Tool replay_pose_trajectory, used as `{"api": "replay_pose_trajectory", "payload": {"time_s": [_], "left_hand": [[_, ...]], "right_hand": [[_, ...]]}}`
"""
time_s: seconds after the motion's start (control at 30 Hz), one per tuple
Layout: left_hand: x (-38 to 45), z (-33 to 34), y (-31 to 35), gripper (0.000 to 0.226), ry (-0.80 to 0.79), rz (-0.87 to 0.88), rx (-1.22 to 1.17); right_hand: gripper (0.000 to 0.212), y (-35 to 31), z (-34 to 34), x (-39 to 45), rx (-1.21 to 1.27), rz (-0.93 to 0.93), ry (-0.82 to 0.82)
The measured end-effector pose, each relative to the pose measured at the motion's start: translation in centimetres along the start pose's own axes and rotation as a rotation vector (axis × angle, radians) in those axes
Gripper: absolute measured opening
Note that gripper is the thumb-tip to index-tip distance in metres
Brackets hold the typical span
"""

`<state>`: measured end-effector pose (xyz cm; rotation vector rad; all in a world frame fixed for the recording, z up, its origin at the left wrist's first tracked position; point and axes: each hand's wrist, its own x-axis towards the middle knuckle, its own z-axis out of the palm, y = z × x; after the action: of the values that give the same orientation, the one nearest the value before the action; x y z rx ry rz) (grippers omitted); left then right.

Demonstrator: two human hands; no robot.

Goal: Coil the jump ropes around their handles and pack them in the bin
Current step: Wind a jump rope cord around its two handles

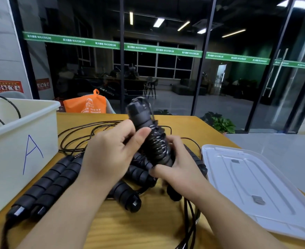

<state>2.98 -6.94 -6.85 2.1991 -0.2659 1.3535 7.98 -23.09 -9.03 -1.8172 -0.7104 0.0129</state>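
While the dark glass wall point(166, 51) reflects ceiling lights, loose ropes point(80, 135) sprawl over the wooden table point(148, 227). The white bin point(13, 141) marked A holds one rope loop; its lid point(255, 186) lies right. Left hand point(110, 150) grips the coiled handles point(148, 133) mid-air, right hand point(175, 169) pinching the lower end.

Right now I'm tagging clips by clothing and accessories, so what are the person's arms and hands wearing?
Nothing that shows. The left hand and right hand are bare, with no gloves, rings, or tape visible. Both forearms are bare from the wrist down to the frame's bottom edge: no sleeves, cuffs, watch, or bracelet in sight. Short, unpainted thumbnails show on both hands.
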Motion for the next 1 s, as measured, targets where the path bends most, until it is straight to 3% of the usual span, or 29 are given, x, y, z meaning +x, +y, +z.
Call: {"api": "replay_pose_trajectory", "payload": {"time_s": [0.1, 0.27, 0.4, 0.6, 0.7, 0.8, 0.87, 0.93, 1.0], "left_hand": [[0.1, -0.5, -1.0, 0.048, 0.005, 0.004, -0.013], [-0.2, 0.6, -1.7, 0.068, -0.044, -0.138, -0.085], [-0.2, 1.0, -0.9, 0.041, -0.051, -0.275, -0.249], [0.0, 1.0, -1.7, 0.061, -0.057, -0.328, -0.302], [0.2, 0.5, -1.3, 0.065, -0.194, -0.392, -0.463], [0.1, 0.5, -1.1, 0.062, -0.243, -0.435, -0.456], [-0.1, 0.9, -1.5, 0.062, -0.184, -0.478, -0.478], [-0.2, 1.1, -1.7, 0.073, -0.128, -0.486, -0.427], [-0.2, 1.1, -1.3, 0.061, -0.056, -0.482, -0.337]], "right_hand": [[0.057, 0.3, 0.1, 0.1, 0.231, 0.063, -0.125], [0.052, 0.4, -0.1, 0.4, 0.615, 0.083, -0.132], [0.062, 0.1, 0.0, 0.2, 0.877, 0.128, -0.288], [0.048, 0.4, -0.2, 0.2, 1.046, 0.172, -0.541], [0.062, 0.6, -0.3, 0.3, 1.08, 0.188, -0.608], [0.071, 0.2, -0.8, 0.3, 1.013, 0.223, -0.543], [0.061, -0.6, -0.8, 0.3, 0.885, 0.258, -0.425], [0.045, -1.1, -0.4, 0.3, 0.688, 0.25, -0.231], [0.03, -1.0, -0.1, 0.4, 0.439, 0.196, 0.005]]}}
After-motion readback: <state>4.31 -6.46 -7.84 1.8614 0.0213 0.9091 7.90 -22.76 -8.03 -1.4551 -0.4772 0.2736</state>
